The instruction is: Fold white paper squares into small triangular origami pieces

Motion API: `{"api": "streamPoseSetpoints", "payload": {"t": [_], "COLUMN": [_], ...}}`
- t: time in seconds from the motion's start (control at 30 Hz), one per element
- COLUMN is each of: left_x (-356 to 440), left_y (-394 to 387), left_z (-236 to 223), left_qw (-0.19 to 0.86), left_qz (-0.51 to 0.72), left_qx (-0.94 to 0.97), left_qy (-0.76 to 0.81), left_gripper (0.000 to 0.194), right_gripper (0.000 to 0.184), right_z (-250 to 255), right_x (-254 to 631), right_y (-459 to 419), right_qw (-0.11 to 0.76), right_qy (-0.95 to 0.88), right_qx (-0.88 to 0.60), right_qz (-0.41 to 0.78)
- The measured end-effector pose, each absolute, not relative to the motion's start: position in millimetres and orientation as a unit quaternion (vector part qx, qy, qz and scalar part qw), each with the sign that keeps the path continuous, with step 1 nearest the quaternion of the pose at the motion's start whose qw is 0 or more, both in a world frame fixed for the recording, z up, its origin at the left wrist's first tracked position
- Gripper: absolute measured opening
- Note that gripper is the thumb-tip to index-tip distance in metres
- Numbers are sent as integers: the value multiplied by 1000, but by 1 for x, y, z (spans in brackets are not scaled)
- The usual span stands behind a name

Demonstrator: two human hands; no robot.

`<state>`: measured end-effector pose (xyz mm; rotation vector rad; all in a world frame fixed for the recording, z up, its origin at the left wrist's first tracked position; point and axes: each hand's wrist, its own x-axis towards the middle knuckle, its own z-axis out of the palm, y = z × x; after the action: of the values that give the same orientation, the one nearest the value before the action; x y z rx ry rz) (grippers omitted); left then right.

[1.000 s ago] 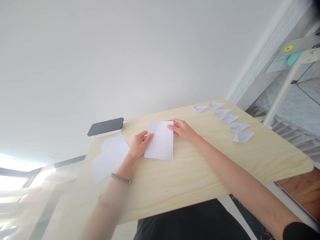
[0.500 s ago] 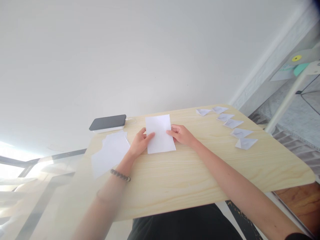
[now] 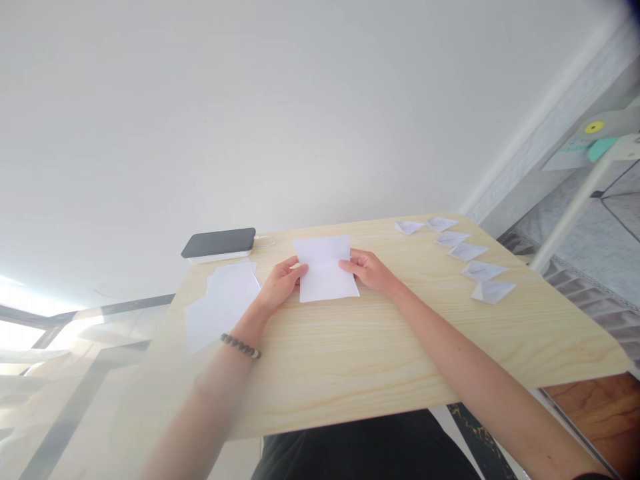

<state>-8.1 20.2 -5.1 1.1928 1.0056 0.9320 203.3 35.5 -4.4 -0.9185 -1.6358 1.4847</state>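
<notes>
Currently both hands, left (image 3: 284,283) and right (image 3: 369,270), are pinching opposite edges of white paper (image 3: 327,277); phone (image 3: 219,243) lying beyond left grip, no readable writing.

Plain pale grey-white wall (image 3: 280,120), behind the far edge of the table. Table (image 3: 360,373), light wood-grain top, rounded corners. Bright window area (image 3: 25,340), at left, dark-framed, daylight hazing the near left side. Pale metal pole (image 3: 575,207), slanting, at right. Grey pleated fabric (image 3: 570,287), beside the table's right end. Reddish-brown wood-grain surface (image 3: 595,407), near right, lower than the tabletop. Small teal patch (image 3: 601,149), far right.
</notes>
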Motion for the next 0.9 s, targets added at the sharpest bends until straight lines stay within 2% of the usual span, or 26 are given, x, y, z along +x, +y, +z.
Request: {"api": "streamPoseSetpoints", "payload": {"t": [0.2,0.4,0.5,0.6,0.77,0.9], "left_x": [-11,-12,-11,-9,-7,-7], "left_y": [23,24,22,21,21,21], "left_z": [-5,0,1,-1,-5,-6], "left_qw": [621,653,618,574,567,542], "left_qz": [402,396,394,392,402,400], "left_qx": [500,446,483,523,527,548], "left_qy": [451,466,479,494,489,496], "left_gripper": [32,64,54,43,38,38], "right_gripper": [28,32,35,40,52,42], "right_z": [-6,-11,-9,-5,-4,-7], "right_x": [207,205,206,209,206,200], "right_y": [39,39,37,37,40,39], "right_qw": [366,353,349,340,355,350], "right_qy": [-660,-684,-699,-686,-655,-679], "right_qx": [-389,-392,-393,-385,-389,-454], "right_qz": [528,504,485,514,542,459]}}
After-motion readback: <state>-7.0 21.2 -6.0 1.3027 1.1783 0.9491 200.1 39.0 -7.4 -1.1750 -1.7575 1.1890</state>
